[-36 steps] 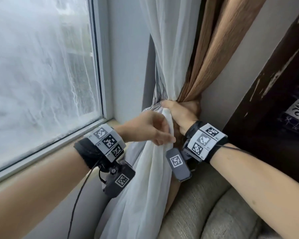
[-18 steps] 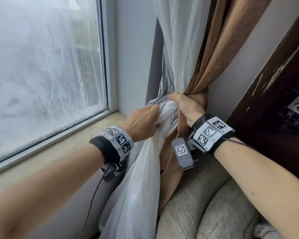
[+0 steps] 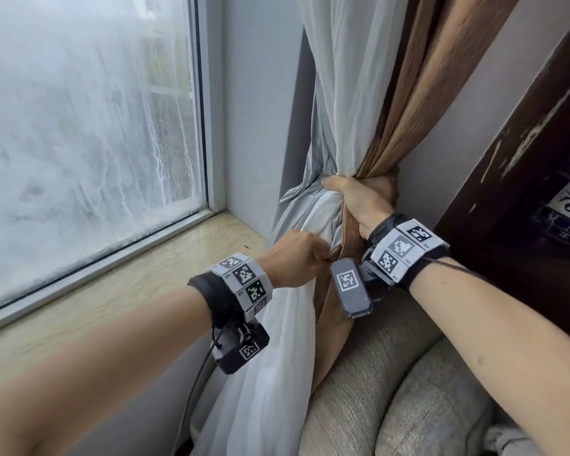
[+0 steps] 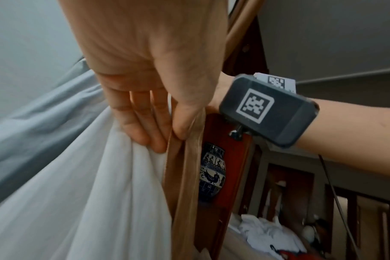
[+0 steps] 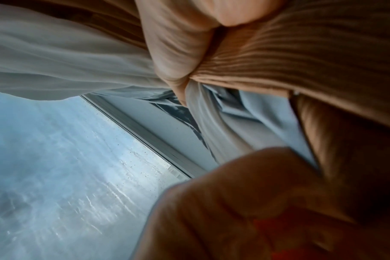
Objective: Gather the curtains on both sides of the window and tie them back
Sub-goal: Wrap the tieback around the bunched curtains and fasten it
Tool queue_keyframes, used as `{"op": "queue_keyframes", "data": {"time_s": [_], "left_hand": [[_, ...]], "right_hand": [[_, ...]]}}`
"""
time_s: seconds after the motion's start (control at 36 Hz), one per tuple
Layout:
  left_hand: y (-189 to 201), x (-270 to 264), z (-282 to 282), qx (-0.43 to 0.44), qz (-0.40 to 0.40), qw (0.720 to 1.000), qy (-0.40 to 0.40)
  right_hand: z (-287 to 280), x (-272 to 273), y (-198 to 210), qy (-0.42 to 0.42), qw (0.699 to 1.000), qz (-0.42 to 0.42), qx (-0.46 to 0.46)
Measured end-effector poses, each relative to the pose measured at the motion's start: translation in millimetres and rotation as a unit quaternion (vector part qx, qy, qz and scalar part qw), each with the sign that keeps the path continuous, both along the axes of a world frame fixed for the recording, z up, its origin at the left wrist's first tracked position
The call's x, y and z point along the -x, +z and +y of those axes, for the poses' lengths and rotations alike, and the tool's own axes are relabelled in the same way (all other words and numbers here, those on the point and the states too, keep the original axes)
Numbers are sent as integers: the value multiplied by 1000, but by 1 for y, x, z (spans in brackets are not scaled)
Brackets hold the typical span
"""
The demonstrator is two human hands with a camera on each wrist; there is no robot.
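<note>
A white sheer curtain [image 3: 343,93], a grey lining [image 3: 297,205] and a brown ribbed curtain [image 3: 425,93] hang gathered beside the window. My right hand [image 3: 359,202] grips all of them in one bunch against the wall; its wrist view shows the right hand [image 5: 178,52] squeezing the brown curtain [image 5: 301,61] and white curtain [image 5: 56,61]. Just below, my left hand [image 3: 297,258] holds the hanging part. In its wrist view the left hand [image 4: 145,123] pinches a flat brown band [image 4: 185,176] between thumb and fingers, fingertips on the white curtain [image 4: 89,193].
The wet window pane [image 3: 79,126] and its stone sill [image 3: 129,291] lie to the left. A grey upholstered seat [image 3: 392,390] is pressed against the curtain's lower part. A dark wooden cabinet [image 3: 524,192] stands at the right, with a blue patterned vase [image 4: 211,172] in it.
My left hand rose along the white curtain to just under the right hand, then settled a little lower with a pinch on the fabric. The right hand kept its grip.
</note>
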State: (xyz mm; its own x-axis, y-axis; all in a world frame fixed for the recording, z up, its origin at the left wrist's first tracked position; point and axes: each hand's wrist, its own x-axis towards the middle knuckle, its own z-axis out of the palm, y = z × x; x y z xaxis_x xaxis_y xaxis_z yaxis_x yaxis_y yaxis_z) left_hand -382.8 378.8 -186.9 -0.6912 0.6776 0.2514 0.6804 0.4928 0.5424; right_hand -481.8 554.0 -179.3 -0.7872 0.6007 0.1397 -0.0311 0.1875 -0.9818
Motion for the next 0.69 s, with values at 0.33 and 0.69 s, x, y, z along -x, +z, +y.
{"op": "queue_keyframes", "data": {"time_s": [0.33,0.69], "left_hand": [[0,9,-21,-198,-359,910,57],[57,17,-33,18,47,993,104]], "right_hand": [[1,-11,10,66,997,-42,-16],[12,-18,13,75,996,-54,3]]}}
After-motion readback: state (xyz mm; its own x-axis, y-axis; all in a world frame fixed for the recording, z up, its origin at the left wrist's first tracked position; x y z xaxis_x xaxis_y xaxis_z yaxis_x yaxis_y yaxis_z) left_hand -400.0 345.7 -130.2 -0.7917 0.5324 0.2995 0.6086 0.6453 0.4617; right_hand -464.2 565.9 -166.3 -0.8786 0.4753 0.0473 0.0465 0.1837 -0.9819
